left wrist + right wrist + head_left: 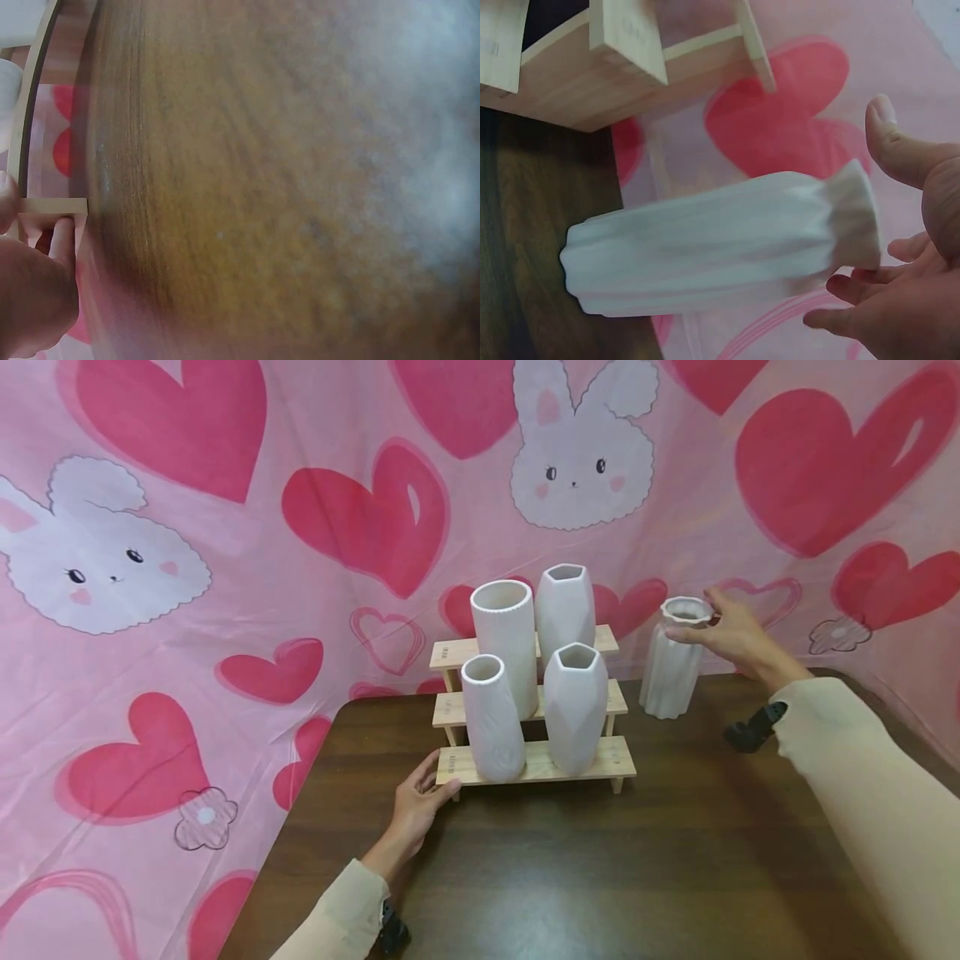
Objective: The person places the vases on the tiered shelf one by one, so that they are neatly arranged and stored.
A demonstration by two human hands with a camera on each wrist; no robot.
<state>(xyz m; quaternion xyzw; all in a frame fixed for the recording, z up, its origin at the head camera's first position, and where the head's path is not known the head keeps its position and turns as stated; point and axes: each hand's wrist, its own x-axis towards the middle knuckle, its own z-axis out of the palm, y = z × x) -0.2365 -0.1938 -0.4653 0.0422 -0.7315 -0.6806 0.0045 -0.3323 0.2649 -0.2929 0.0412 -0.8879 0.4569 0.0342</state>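
Note:
My left hand (pixel 417 800) grips the left end of the lowest step of a three-step wooden display stand (pixel 542 762). In the left wrist view, the fingers (pixel 64 240) reach beneath the step beside its leg. To the right of the stand, a white fluted vase (pixel 670 664) with a wavy rim stands upright near the table's back edge. My right hand (pixel 731 631) is spread around the neck of this vase. In the right wrist view, its thumb (pixel 900 146) stands apart from the fluted vase (pixel 720 247), and the other fingers lie close to the rim.
On the stand are several white vases: a slim round one (pixel 492 727) and a faceted one (pixel 575 714) in front, a tall ribbed one (pixel 504 643) and another faceted one (pixel 566 610) behind. A pink cloth (pixel 247 568) with hearts and rabbits hangs behind the brown table (pixel 562 877).

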